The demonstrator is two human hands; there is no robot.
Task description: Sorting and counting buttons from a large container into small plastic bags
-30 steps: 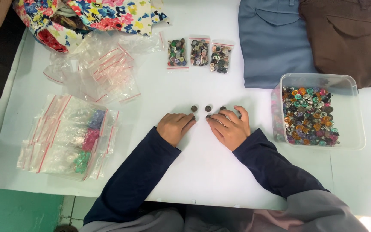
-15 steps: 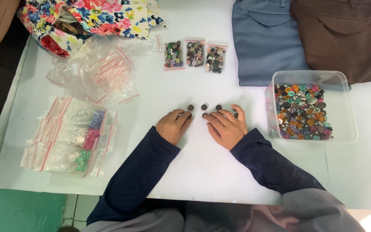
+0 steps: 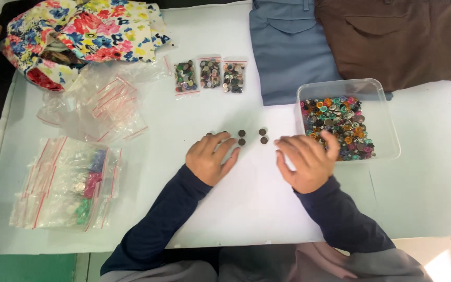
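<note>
Both hands are laid palm down on the white table, well apart from one another, and nothing is gripped in either. The left hand is loosely spread, its fingertips resting at the left end of a small cluster of dark round buttons; one button near the index tip appears to be touched, though this cannot be told for certain. The right hand is likewise opened out, fingers fanned, with its outer fingers lying against the near wall of a clear plastic tub; the nearest dark button is just beside its fingertips, not under them. The dark buttons are set on the bare table between the two hands, arranged in short pairs. The tub is partly filled with mixed buttons of many colours, heaped toward its near side. Farther up the table three small zip bags of buttons are laid side by side. At the left edge a stack of filled zip bags is seen, with coloured contents too small to make out, and above it a loose heap of empty clear zip bags. Along the far edge a floral fabric, a blue garment and a brown garment are laid.
</note>
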